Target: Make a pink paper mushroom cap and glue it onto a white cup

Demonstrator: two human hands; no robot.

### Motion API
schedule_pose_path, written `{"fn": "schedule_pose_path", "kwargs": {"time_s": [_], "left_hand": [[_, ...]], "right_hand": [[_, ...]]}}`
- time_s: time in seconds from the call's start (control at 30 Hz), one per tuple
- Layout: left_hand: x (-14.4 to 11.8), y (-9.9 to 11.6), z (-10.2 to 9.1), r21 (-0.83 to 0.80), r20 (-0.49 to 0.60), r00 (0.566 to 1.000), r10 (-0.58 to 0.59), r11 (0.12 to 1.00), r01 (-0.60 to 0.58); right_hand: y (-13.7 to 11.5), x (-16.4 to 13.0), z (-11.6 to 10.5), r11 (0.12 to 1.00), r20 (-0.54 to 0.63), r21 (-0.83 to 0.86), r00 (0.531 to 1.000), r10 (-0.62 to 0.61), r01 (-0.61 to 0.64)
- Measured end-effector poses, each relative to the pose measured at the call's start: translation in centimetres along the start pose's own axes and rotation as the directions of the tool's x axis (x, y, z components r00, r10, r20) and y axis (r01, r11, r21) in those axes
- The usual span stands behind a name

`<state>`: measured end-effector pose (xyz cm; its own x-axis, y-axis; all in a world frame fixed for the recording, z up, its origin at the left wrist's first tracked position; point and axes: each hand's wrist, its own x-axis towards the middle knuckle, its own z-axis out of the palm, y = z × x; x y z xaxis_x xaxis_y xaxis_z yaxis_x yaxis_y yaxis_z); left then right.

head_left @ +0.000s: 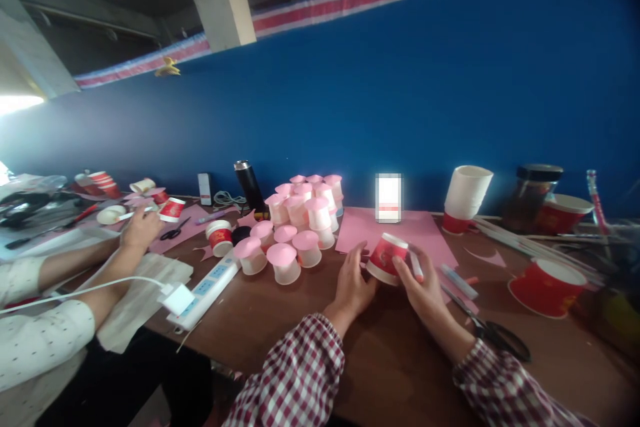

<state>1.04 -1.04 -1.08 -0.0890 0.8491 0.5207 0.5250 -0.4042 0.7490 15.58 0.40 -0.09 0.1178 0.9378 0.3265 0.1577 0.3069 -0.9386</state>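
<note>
Between my two hands, above the brown table, is a tilted red paper cup (386,255) with white rims. My left hand (354,283) curls round its left side and lower edge. The thumb of my right hand (423,287) presses on the cup's red front, and a white stick-like pen with an orange-red end (416,265) lies among the fingers of that hand. Pink paper (425,230) spreads flat behind the cup. Scissors with black handles (503,339) and a pale capped tube (459,281) lie to the right of my right hand.
Several cups with pink cone tops (283,263) stand left of my hands, beside a white power strip (207,290). Stacked cups (467,193) and a red paper bowl (547,287) are at right. At left, a co-worker's hand (140,227) works near another red cup (171,209).
</note>
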Motion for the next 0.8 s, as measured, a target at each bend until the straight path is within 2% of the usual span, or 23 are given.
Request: {"fn": "schedule_pose_path", "kwargs": {"time_s": [0.13, 0.27, 0.37, 0.53, 0.67, 0.8], "left_hand": [[0.0, 0.0, -0.1, 0.006, -0.012, 0.999, 0.036, 0.999, -0.036], [0.0, 0.4, -0.6, 0.017, -0.032, 0.998, 0.059, 0.998, -0.059], [0.2, 0.7, -0.9, -0.033, -0.062, 0.998, -0.014, 0.999, 0.012], [0.7, 0.4, -0.9, -0.279, -0.048, 0.974, -0.219, 0.94, 0.198], [0.9, -0.1, -0.7, -0.416, -0.042, 0.963, -0.265, 0.881, 0.224], [0.8, -0.4, -0.4, -0.451, -0.006, 0.956, -0.294, 0.854, 0.26]], "right_hand": [[0.2, 0.0, 0.0, 0.998, -0.014, -0.056, 0.999, -0.036, 0.036], [-0.1, -0.3, 0.0, 0.997, 0.023, -0.058, 0.998, -0.052, 0.054], [-0.6, -0.6, -0.1, 0.999, 0.08, 0.005, 0.995, -0.053, 0.053], [-1.1, -1.0, -0.2, 0.998, 0.102, 0.047, 0.994, -0.05, 0.045], [-1.2, -0.8, 0.0, 0.996, 0.081, -0.027, 0.994, -0.079, 0.081], [-1.4, -0.9, 0.1, 0.989, 0.143, -0.114, 0.987, -0.073, 0.089]]}}
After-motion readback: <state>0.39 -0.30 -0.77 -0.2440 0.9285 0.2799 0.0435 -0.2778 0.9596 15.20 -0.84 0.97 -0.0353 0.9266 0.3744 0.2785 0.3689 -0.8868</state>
